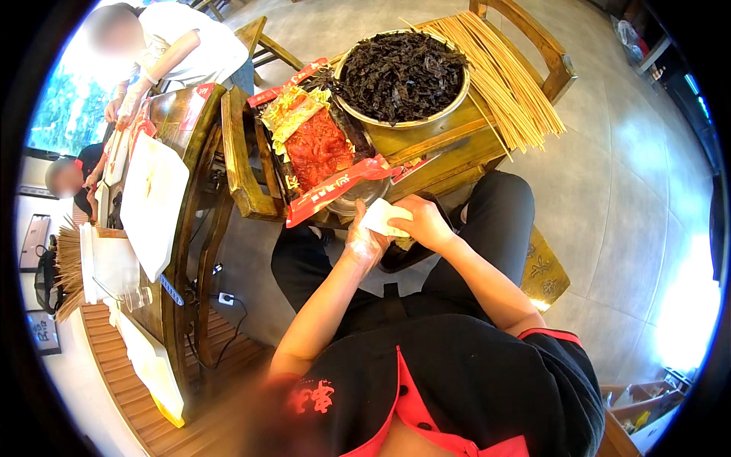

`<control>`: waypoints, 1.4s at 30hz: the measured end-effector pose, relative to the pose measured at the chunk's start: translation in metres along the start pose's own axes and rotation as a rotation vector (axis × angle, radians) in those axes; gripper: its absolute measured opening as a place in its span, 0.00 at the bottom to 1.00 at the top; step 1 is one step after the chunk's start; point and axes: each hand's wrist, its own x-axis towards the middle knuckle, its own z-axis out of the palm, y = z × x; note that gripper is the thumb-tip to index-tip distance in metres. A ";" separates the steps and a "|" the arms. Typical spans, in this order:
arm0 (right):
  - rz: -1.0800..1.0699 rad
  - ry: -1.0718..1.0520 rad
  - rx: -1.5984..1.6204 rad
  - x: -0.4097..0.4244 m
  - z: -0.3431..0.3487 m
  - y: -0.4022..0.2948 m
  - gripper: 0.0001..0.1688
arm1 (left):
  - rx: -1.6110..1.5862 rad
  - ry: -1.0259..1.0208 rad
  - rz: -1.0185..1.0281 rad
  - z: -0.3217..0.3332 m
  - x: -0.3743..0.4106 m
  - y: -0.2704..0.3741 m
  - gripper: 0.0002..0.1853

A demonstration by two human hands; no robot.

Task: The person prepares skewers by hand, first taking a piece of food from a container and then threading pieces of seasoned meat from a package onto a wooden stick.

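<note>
My left hand, in a clear plastic glove, is held thumb up with a pale, soft-looking folded sheet against its fingers. My bare right hand pinches the other side of that sheet; its material is unclear. Just beyond my left hand is a clear round bowl, partly covered by a red printed wrapper strip. Past it lies a tray of red marinated slices with yellowish leafy pieces. Below my hands, between my knees, a dark bin is partly hidden.
A metal basin heaped with dark shredded food stands on a wooden chair beside bamboo skewers. At left, a wooden table holds a white tray and white bucket. Two people work there. A cable hangs below.
</note>
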 end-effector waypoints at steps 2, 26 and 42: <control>-0.033 0.007 -0.056 -0.001 0.001 0.004 0.13 | 0.012 0.025 -0.015 0.003 -0.002 0.001 0.34; 0.191 0.421 -0.091 0.026 -0.049 0.071 0.14 | 0.308 -0.063 -0.012 0.010 -0.018 0.005 0.42; 0.709 0.951 0.828 0.073 -0.151 0.225 0.15 | 0.475 -0.095 -0.080 0.006 -0.012 0.011 0.46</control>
